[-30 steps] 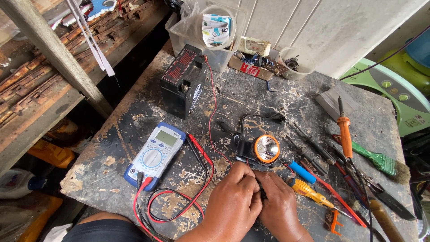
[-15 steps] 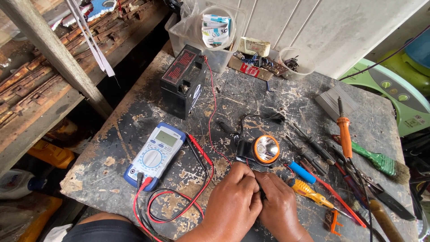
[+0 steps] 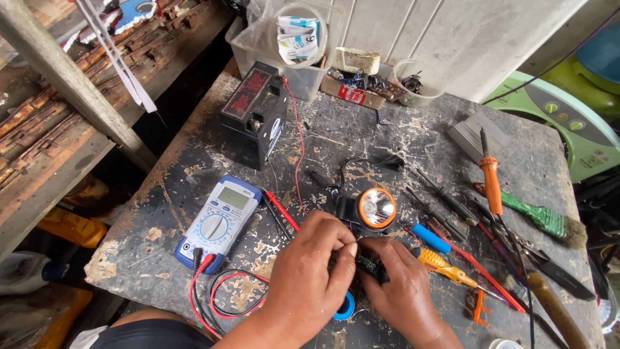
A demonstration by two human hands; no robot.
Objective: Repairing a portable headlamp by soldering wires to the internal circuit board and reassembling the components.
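Both hands meet over the near edge of the worn, paint-flecked workbench (image 3: 387, 136); the left hand (image 3: 310, 271) curls with its fingertips pressed together on something small, hidden by the fingers, while the right hand (image 3: 403, 291) pinches a small dark ribbed part (image 3: 372, 267) between thumb and forefinger; the two hands touch at the fingertips. Just beyond them, toward the middle of the bench, lies a headlamp (image 3: 369, 210) with an orange rim and a black body, its lens facing up; thin wires run from it toward the hands. A blue roll of tape (image 3: 345, 308) peeks out below the left hand, at the near edge.

Toward the near left corner sits a blue and white multimeter (image 3: 216, 223), its red and black leads (image 3: 226, 297) looping along the near edge and one red probe (image 3: 281, 210) lying just beside the headlamp. A black battery (image 3: 253, 116) stands near the far left edge. On the right side lie an orange-handled soldering iron (image 3: 490, 181), a green-handled brush (image 3: 536, 216), a yellow screwdriver (image 3: 442, 267) and a blue-handled tool (image 3: 431, 238); a clear plastic tub (image 3: 258, 55) stands at the far edge.
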